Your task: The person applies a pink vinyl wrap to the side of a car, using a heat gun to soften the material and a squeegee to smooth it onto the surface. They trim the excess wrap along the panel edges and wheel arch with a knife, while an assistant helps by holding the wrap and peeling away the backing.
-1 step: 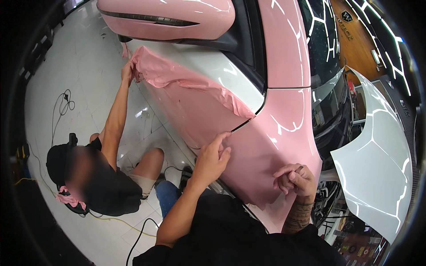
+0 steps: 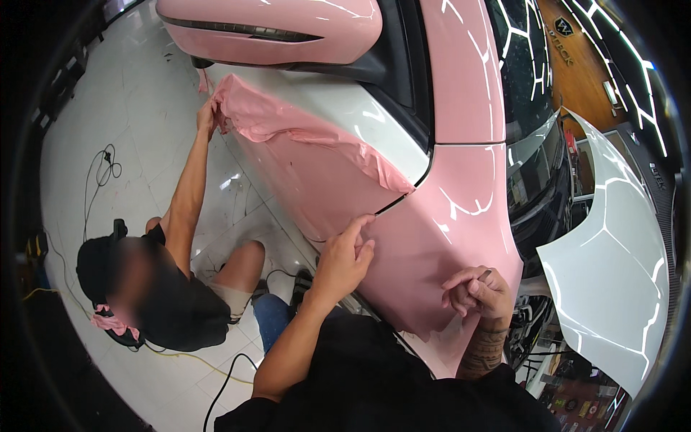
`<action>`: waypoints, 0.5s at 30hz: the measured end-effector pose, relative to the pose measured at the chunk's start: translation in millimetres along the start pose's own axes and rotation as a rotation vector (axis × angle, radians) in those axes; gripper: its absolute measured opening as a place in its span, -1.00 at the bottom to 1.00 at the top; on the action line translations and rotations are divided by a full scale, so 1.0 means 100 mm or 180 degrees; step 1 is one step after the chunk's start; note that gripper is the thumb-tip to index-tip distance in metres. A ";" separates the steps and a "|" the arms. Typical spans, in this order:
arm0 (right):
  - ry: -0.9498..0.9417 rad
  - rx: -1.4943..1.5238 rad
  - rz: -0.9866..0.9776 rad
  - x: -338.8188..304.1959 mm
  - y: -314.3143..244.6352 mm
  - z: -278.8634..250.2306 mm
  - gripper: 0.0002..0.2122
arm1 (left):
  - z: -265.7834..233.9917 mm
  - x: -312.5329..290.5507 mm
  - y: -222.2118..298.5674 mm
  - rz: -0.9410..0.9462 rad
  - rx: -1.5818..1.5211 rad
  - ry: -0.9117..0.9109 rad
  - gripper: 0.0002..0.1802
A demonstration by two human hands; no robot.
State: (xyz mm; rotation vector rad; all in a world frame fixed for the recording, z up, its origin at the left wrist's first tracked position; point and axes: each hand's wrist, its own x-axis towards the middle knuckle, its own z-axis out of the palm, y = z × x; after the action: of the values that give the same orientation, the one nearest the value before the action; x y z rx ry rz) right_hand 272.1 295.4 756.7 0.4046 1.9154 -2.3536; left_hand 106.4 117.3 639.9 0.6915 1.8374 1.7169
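A car's front side is covered in glossy pink film (image 2: 324,180). At the door seam, my left hand (image 2: 347,255) touches the pink surface with its index finger stretched out and thumb apart. My right hand (image 2: 479,291) is closed with curled fingers, over the pink fender (image 2: 417,252). Something small and dark shows at its fingers; I cannot make out whether it is held or worn. Farther up, the loose film edge (image 2: 302,137) is crumpled and folded back, baring a white door panel (image 2: 331,93). A co-worker's hand (image 2: 206,115) grips the film's far left corner.
The co-worker (image 2: 180,302) crouches at the left on the tiled floor (image 2: 129,180). A pink side mirror (image 2: 273,32) juts out above the door. A raised white hood (image 2: 604,245) stands right, near the exposed engine bay. Cables (image 2: 230,389) lie on the floor.
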 end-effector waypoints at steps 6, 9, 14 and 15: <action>-0.0073 -0.0154 0.0067 0.05 0.01 -0.02 -0.62 | -0.11 0.09 -0.01 -0.0236 -0.0362 -0.0366 -0.57; -0.0142 -0.0103 0.0039 0.10 -0.01 -0.01 -0.62 | -0.15 0.10 -0.02 -0.0208 -0.0304 -0.0430 -0.56; -0.0013 0.0049 0.0065 0.10 -0.01 -0.01 -0.56 | -0.21 0.09 -0.08 -0.0121 -0.0237 0.0062 -0.68; 0.0026 0.0083 0.0047 0.08 0.00 -0.01 -0.54 | -0.20 0.08 -0.09 -0.0156 -0.0260 0.0383 -0.71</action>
State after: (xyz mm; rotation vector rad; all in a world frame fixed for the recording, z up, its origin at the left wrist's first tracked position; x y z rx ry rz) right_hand 264.1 297.3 754.4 0.4296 1.8802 -2.3736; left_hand 87.0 107.5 631.5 0.5161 1.8364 1.8257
